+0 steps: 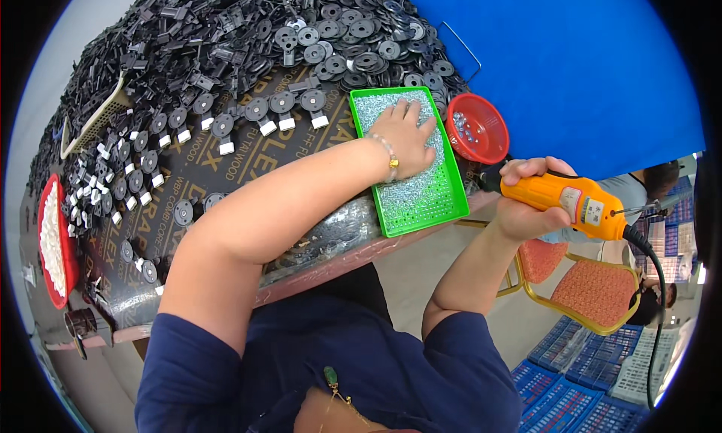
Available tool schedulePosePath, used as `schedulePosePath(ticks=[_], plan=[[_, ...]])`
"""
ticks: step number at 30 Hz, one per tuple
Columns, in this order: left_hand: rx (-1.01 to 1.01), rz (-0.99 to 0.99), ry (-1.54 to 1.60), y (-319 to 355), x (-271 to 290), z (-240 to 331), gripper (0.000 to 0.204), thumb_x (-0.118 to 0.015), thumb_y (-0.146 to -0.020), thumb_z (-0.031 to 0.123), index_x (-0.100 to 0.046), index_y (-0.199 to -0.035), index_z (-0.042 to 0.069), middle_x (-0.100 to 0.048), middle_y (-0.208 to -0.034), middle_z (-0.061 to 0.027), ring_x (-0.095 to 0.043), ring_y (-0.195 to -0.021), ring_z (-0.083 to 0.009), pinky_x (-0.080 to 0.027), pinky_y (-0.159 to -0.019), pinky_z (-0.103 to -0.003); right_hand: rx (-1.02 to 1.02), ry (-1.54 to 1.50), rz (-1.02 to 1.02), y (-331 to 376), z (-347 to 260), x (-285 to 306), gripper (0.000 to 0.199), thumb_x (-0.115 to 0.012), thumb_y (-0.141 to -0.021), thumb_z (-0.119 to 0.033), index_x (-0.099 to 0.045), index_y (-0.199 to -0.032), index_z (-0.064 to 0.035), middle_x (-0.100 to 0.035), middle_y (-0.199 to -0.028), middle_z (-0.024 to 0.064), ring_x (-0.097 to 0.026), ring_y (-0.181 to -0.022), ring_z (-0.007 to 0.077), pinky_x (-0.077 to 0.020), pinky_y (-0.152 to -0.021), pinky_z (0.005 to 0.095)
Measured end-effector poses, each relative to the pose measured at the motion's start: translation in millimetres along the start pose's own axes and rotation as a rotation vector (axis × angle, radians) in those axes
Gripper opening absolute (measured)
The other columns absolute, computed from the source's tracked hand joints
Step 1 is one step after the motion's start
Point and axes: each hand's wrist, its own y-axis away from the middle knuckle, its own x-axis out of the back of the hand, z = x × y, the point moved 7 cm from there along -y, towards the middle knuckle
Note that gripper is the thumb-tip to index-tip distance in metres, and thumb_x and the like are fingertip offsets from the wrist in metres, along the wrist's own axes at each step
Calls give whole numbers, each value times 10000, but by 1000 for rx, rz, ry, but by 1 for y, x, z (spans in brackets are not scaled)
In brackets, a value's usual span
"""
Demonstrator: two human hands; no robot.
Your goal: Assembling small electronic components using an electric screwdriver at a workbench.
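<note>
My left hand [404, 140], a beaded bracelet on its wrist, lies with fingers spread on many tiny silvery pieces, perhaps screws, in a shallow green tray [459, 196]. Holes show in the tray's bare near end. My right hand [523, 216] grips an orange electric screwdriver [553, 196] to the right of the tray; its black cord [653, 283] hangs from the rear end. Between tray and screwdriver stands a red bowl [492, 125] with a few small shiny pieces inside. Left of the tray, round black plastic parts with white tabs [313, 102] lie in rows.
A big heap of black plastic parts [203, 27] covers the back of the table. At the far left are a red basin of white pieces [51, 241] and a tape dispenser [83, 324]. Chairs [594, 290], blue crates [560, 392] and other people are off to the right.
</note>
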Motion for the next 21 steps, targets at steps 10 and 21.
schedulePosePath(ticks=[10, 21], plan=[[-189, -142, 19, 73, -5, 63, 656, -486, -973, 464, -520, -1431, -5, -412, -1518, -297, -353, -1443, -459, -333, -1164, -509, -2, 36, 29, 1, -2, 11, 858, -586, -824, -817, -585, -1189, -40, -665, -826, 126, -625, -614, 206, -536, -596, 361], [-182, -113, -121, 80, 9, 23, 978, -371, -911, 807, -445, -1521, 46, -369, -1588, -254, -328, -1474, -449, -277, -1204, -506, 56, 42, 25, 5, -19, 8, 850, -572, -847, -805, -580, -1187, -26, -667, -826, 137, -624, -600, 213, -535, -572, 357]])
